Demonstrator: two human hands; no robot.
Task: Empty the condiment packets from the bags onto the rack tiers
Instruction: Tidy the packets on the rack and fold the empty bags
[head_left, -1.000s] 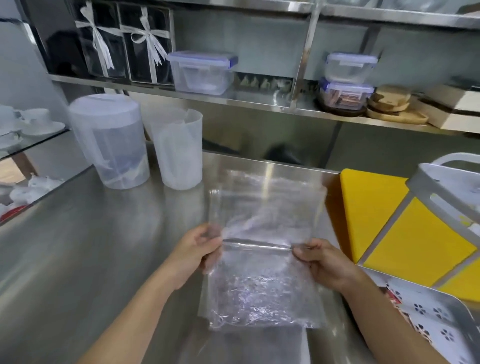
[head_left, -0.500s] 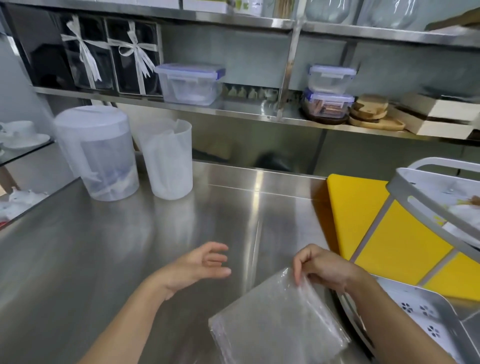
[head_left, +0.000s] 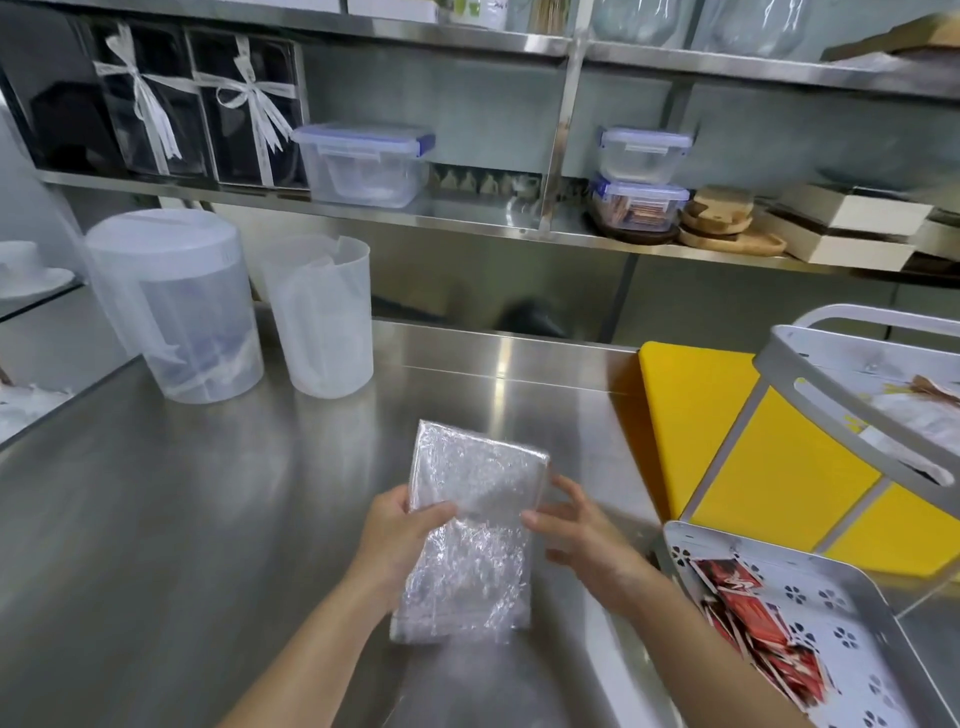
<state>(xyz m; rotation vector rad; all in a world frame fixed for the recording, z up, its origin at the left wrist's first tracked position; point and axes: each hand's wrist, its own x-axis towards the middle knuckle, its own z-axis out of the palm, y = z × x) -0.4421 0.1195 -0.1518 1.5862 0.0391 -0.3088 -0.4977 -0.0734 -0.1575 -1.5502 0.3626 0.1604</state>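
Observation:
I hold a clear, crinkled plastic bag (head_left: 470, 525), folded into a narrow rectangle, above the steel counter (head_left: 208, 519). My left hand (head_left: 397, 540) grips its left edge with the thumb on top. My right hand (head_left: 582, 535) pinches its right edge. The bag looks empty. At the right stands a grey two-tier rack: its lower tier (head_left: 831, 597) holds several red condiment packets (head_left: 758, 629), and its upper tier (head_left: 852, 395) holds pale packets, partly cut off by the frame edge.
A yellow cutting board (head_left: 696, 415) lies under the rack. A lidded translucent pitcher (head_left: 176, 306) and an open translucent jug (head_left: 322, 317) stand at the back left. Steel shelves behind hold lidded containers (head_left: 363, 161), ribboned boxes and wooden boards.
The bag was spread wide in both hands, then lay folded low with only my right hand on it. Now both hands hold the folded bag up over the counter.

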